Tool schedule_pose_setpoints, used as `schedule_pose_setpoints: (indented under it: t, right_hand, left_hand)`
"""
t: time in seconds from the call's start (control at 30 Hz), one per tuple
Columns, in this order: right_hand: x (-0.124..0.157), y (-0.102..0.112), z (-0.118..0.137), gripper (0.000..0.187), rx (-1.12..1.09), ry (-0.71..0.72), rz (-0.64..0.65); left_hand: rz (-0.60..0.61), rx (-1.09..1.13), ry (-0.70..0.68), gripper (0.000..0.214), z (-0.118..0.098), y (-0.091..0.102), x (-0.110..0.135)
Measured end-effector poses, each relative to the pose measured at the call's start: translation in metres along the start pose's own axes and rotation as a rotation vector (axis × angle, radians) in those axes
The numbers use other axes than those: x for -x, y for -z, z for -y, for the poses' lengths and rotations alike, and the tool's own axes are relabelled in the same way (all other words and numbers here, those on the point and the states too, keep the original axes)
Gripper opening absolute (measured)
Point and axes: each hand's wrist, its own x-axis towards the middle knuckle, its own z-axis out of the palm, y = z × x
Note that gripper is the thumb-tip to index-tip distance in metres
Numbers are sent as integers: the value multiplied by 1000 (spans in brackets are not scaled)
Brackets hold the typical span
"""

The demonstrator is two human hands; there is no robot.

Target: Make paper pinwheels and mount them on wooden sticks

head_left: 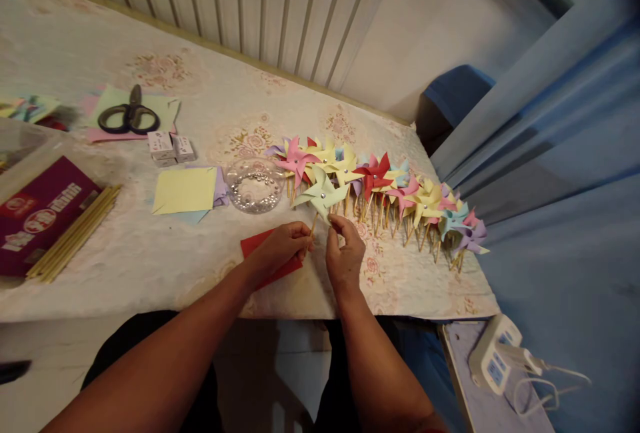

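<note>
A pale green paper pinwheel [323, 193] with a silver dot at its centre stands over the table in front of me. Its thin wooden stick is pinched in my left hand [287, 246], the fingers closed. My right hand [346, 249] is just right of the stick, thumb and forefinger closed at the tip of the lower blade. Beneath my left hand lies red square paper [260, 244], partly covered by it. A clear round dish [255, 186] of small shiny metal pieces sits beyond. Several finished pinwheels [375, 176] in many colours lie in a row to the right.
Yellow paper squares [185, 191], small white boxes [170, 146] and dark-handled scissors [131, 116] are on the left. Wooden sticks [75, 236] lean by a purple box [45, 216]. A power strip [495, 356] with cables is beyond the table's right front corner, near a blue curtain [560, 253].
</note>
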Motion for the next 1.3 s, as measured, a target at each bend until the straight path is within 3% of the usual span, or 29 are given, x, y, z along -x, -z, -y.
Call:
schedule_pose_setpoints:
  t: [0.83,1.07,1.3]
  right_hand:
    - [9,-8,10,26,-26,8,60]
    - [15,-2,5,23,-63,-169,17]
    - [51,23,-18,24,-18,-326,190]
  left_hand:
    - [6,47,-23,12,-2,0,0]
    - [-40,50,-52,16,1,2,8]
    - [-110,52,-135,23,-6,6,50]
